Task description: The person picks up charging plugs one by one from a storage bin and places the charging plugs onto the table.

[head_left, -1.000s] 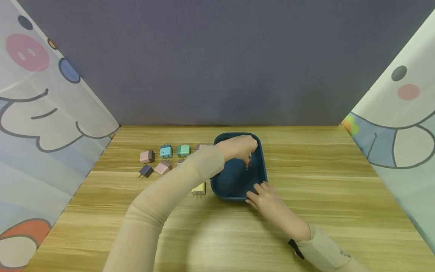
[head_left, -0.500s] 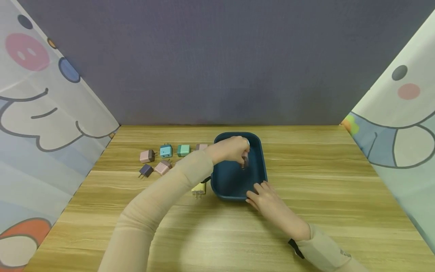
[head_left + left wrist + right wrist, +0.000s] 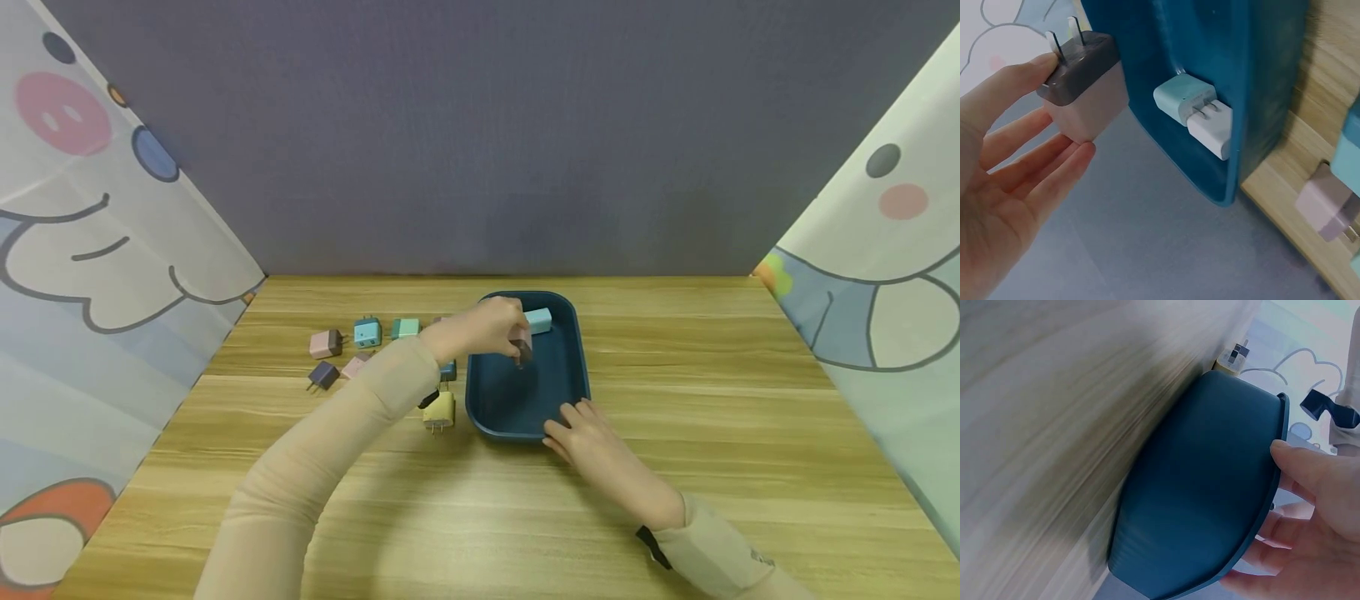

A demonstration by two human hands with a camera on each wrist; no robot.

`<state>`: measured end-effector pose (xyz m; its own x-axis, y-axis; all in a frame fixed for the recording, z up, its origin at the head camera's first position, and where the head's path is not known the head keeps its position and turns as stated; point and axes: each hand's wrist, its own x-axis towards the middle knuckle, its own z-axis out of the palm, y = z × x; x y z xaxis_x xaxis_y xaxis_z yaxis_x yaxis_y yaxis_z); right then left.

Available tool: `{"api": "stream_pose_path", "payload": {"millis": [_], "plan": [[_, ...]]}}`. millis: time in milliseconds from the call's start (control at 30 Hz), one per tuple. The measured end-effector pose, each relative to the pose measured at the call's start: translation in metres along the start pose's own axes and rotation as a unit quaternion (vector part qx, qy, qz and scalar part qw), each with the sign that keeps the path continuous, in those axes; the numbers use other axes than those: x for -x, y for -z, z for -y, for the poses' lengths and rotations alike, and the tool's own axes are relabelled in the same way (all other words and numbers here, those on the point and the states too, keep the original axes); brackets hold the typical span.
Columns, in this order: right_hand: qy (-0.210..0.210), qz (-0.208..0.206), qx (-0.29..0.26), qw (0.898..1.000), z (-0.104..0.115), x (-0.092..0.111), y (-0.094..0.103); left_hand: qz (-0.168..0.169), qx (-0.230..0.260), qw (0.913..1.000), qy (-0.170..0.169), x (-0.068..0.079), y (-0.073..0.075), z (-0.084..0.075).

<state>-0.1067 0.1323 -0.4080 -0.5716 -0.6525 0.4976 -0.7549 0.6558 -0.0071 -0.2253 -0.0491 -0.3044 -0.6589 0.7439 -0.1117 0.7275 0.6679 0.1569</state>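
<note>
My left hand [image 3: 491, 327] pinches a pink wall charger with a dark grey prong end [image 3: 1090, 87] between thumb and fingers, over the dark blue bin [image 3: 582, 358]. Its two metal prongs point away from the palm in the left wrist view. Inside the bin, at the far end, lie a light blue charger [image 3: 1184, 97] and a white charger [image 3: 1213, 130], touching. In the head view my left hand hides the white one. My right hand [image 3: 596, 450] grips the bin's near right rim, thumb on the outer wall [image 3: 1197, 481] and fingers over the inside.
Left of the bin, several more chargers lie on the wooden table [image 3: 675, 350]: a yellow one [image 3: 438, 409], a navy one [image 3: 324, 375], a pink one [image 3: 326, 343], a blue one [image 3: 367, 332] and a green one [image 3: 406, 329]. My left forearm covers part of this group.
My left hand has moved left across the bin, still holding the pink charger. The light blue charger behind it has come into sight. My right hand has stayed on the rim.
</note>
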Motion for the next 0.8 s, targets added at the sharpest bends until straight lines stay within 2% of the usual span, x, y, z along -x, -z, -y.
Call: {"api": "stream_pose_path", "payload": {"millis": [233,600,800], "plan": [[0.000,0.004,0.001,1.000,-0.001,0.000,0.001,-0.033,0.040,0.9987,0.001,0.013,-0.002,0.008],[-0.008,0.004,0.002,1.000,0.001,0.000,0.002,-0.071,0.057,0.9958,0.007,0.034,-0.004,0.016],[-0.007,-0.003,0.002,1.000,0.001,0.000,0.001,-0.088,0.071,0.9934,0.018,0.050,-0.006,0.018]]}}
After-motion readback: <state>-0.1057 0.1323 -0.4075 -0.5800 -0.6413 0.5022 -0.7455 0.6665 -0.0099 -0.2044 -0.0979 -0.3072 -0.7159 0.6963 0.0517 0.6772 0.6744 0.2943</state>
